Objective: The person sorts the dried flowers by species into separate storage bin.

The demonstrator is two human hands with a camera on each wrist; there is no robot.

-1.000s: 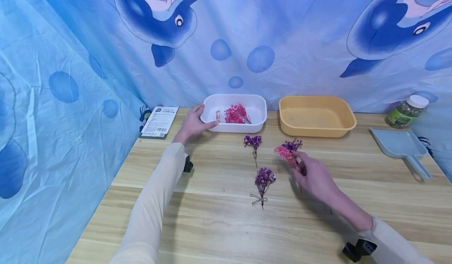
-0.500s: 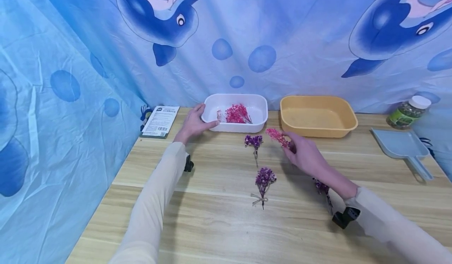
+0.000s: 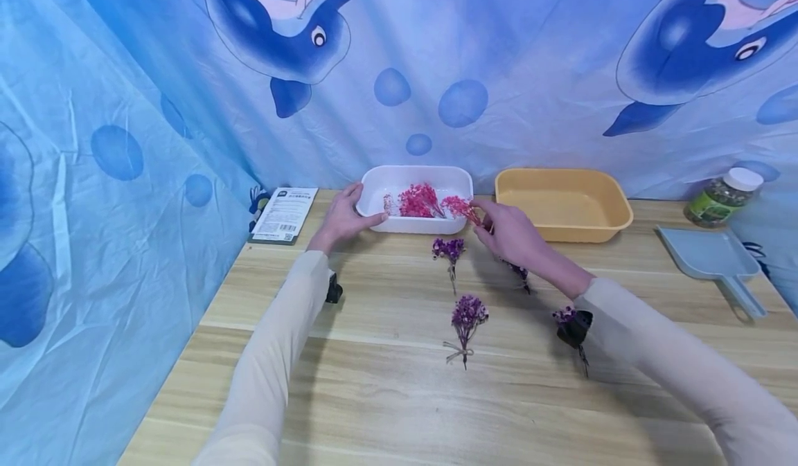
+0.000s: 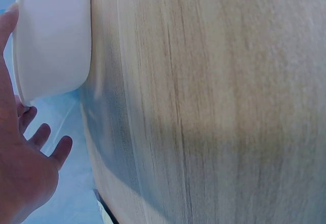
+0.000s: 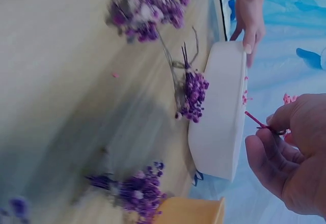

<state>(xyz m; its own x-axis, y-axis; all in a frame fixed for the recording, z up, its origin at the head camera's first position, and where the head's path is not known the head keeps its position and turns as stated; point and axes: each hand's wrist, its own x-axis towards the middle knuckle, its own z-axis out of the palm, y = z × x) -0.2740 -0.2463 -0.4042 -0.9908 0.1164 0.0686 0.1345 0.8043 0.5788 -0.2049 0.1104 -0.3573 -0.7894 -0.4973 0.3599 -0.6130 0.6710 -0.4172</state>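
My left hand grips the left end of a white plastic basin, thumb on the front rim; in the left wrist view its other fingers spread beside the basin wall. Inside the basin lies pink dried-flower sprigs. My right hand pinches a small bunch of pink dried flowers by the stems, its heads over the basin's right end. In the right wrist view, the stem end sticks out from the fingertips, and most of the flower heads are hidden behind the hand.
Purple dried-flower bunches lie on the wooden table, one tied with twine, another before the basin. A yellow basin stands right, then a dustpan and a lidded jar. A printed packet lies left.
My right hand has carried the pink bunch left and away from me, from above the purple flowers to the white basin's right end. The left hand has stayed at the basin.
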